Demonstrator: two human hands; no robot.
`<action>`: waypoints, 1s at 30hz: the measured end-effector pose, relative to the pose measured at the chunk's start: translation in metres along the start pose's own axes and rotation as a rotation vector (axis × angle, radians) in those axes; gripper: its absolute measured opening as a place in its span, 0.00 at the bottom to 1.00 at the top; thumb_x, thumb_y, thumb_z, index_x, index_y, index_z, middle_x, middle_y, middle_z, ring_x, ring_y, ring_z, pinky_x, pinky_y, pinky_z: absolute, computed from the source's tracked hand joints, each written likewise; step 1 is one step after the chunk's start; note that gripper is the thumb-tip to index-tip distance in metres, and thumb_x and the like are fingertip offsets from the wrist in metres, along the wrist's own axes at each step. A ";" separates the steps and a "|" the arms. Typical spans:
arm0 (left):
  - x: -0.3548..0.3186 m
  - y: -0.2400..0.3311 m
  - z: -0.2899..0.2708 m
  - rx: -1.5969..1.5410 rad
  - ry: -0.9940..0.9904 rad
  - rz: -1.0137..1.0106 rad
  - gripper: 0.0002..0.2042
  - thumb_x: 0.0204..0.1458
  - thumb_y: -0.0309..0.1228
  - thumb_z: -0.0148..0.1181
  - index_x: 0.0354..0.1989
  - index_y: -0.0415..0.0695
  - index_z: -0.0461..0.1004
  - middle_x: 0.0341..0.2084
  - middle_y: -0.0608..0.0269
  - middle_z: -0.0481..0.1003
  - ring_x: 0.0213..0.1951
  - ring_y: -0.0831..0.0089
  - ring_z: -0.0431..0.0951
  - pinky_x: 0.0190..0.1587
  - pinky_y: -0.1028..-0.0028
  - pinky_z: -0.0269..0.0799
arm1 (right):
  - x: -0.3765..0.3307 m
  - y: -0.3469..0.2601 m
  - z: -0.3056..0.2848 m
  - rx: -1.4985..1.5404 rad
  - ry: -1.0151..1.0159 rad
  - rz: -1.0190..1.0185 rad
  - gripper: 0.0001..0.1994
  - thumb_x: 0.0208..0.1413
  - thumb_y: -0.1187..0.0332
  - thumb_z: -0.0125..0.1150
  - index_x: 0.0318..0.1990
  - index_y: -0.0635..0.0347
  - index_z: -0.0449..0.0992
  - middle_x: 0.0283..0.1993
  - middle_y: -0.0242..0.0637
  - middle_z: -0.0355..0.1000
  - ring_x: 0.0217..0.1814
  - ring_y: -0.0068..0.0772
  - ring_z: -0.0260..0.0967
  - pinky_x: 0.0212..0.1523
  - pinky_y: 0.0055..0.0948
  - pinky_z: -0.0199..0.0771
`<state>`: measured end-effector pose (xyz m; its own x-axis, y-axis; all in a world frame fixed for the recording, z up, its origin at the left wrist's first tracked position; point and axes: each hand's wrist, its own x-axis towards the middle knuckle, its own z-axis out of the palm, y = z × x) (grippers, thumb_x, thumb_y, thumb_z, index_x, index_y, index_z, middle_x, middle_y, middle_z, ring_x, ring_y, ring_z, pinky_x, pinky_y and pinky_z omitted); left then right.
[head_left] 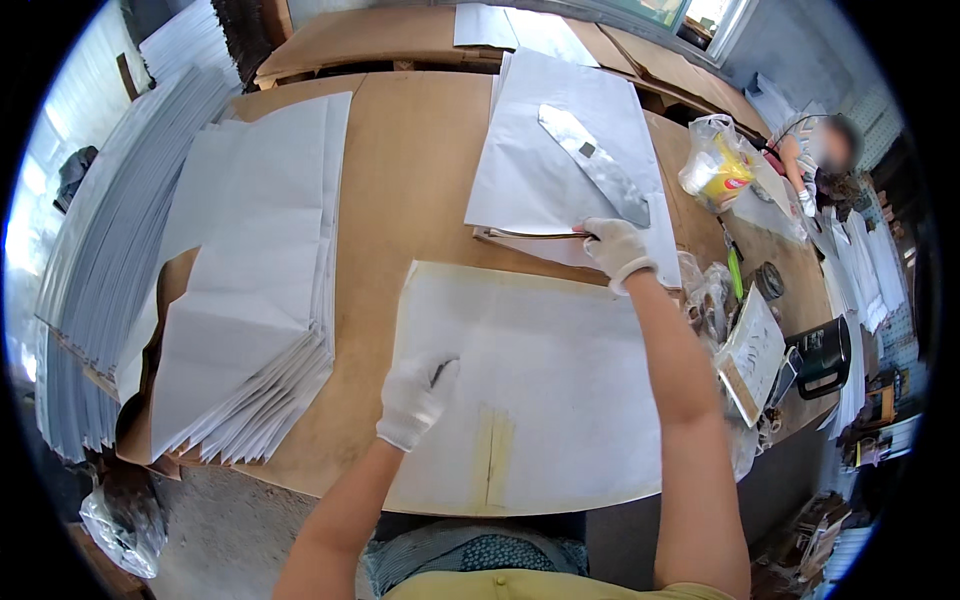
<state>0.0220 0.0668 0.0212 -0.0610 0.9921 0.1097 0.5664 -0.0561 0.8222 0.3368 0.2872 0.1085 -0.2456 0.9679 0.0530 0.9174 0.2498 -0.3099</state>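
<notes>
My right hand [615, 250], in a white knit glove, pinches the near edge of the top of a stack of large white paper sheets [510, 175]. A brown layer shows along that lifted edge. On the stack lies a flat, pale metal-looking plate [595, 165] with a small dark square in it. My left hand [415, 400], gloved too, rests with curled fingers on a broad white sheet [560, 380] in front of me. A dark sliver shows by its thumb; whether it is an object or shadow I cannot tell. Yellowish tape strips mark this sheet's near edge.
A fanned pile of white paper [250, 260] covers the left side of the brown table [400, 160], with taller stacks [140, 220] beyond. At right are a plastic bag with a yellow pack [720, 170], a green-handled tool [735, 272] and a black mug [822, 355]. Another person [815, 160] works far right.
</notes>
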 end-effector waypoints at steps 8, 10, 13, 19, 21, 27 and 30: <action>0.000 -0.040 -0.026 -1.151 0.282 -0.224 0.26 0.71 0.39 0.52 0.72 0.37 0.62 0.65 0.47 0.70 0.66 0.59 0.72 0.65 0.64 0.71 | -0.123 -0.074 0.041 -0.292 0.095 -0.184 0.06 0.63 0.64 0.59 0.41 0.53 0.80 0.34 0.44 0.81 0.36 0.49 0.81 0.35 0.45 0.81; -0.009 -0.032 -0.051 -1.340 0.209 -0.401 0.29 0.73 0.41 0.48 0.76 0.38 0.54 0.72 0.46 0.61 0.71 0.57 0.65 0.71 0.63 0.65 | -0.196 -0.100 0.045 -0.313 0.120 -0.298 0.07 0.64 0.63 0.57 0.34 0.52 0.76 0.34 0.39 0.81 0.35 0.44 0.81 0.30 0.42 0.79; -0.046 -0.049 -0.064 -1.467 0.113 -0.478 0.31 0.74 0.45 0.43 0.78 0.39 0.51 0.75 0.45 0.56 0.75 0.56 0.60 0.75 0.61 0.58 | -0.292 -0.139 0.014 -0.096 -0.320 -0.334 0.10 0.58 0.58 0.64 0.43 0.48 0.80 0.44 0.36 0.81 0.45 0.41 0.81 0.43 0.45 0.80; -0.116 -0.007 -0.054 -0.598 -0.106 -0.185 0.34 0.69 0.43 0.50 0.78 0.38 0.50 0.77 0.44 0.50 0.77 0.55 0.54 0.77 0.62 0.51 | -0.371 -0.114 0.035 -0.089 -0.050 -0.175 0.26 0.54 0.51 0.69 0.61 0.44 0.79 0.72 0.42 0.67 0.76 0.59 0.58 0.76 0.70 0.46; -0.133 -0.006 -0.049 -0.258 -0.141 -0.019 0.34 0.68 0.41 0.52 0.78 0.39 0.51 0.78 0.44 0.50 0.77 0.55 0.54 0.77 0.63 0.51 | -0.364 -0.094 0.041 -0.111 -0.019 -0.207 0.27 0.55 0.51 0.69 0.63 0.44 0.78 0.74 0.42 0.65 0.77 0.58 0.57 0.76 0.69 0.47; -0.132 0.040 -0.041 -0.318 -0.252 -0.152 0.32 0.67 0.33 0.52 0.77 0.36 0.54 0.75 0.44 0.58 0.75 0.55 0.59 0.76 0.63 0.53 | -0.310 -0.007 0.045 -0.159 0.243 0.054 0.23 0.63 0.56 0.62 0.64 0.46 0.76 0.74 0.46 0.64 0.77 0.58 0.57 0.77 0.55 0.52; -0.139 0.058 -0.050 -0.691 -0.224 -0.358 0.32 0.67 0.32 0.51 0.77 0.34 0.53 0.75 0.44 0.58 0.75 0.56 0.59 0.76 0.63 0.53 | -0.342 0.012 0.040 0.157 0.349 0.239 0.21 0.64 0.60 0.58 0.63 0.51 0.77 0.66 0.48 0.73 0.70 0.52 0.67 0.71 0.45 0.64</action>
<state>0.0219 -0.0801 0.0817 0.0654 0.9577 -0.2801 -0.0961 0.2854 0.9536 0.4193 -0.0420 0.0488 0.1125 0.9559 0.2715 0.8701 0.0372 -0.4915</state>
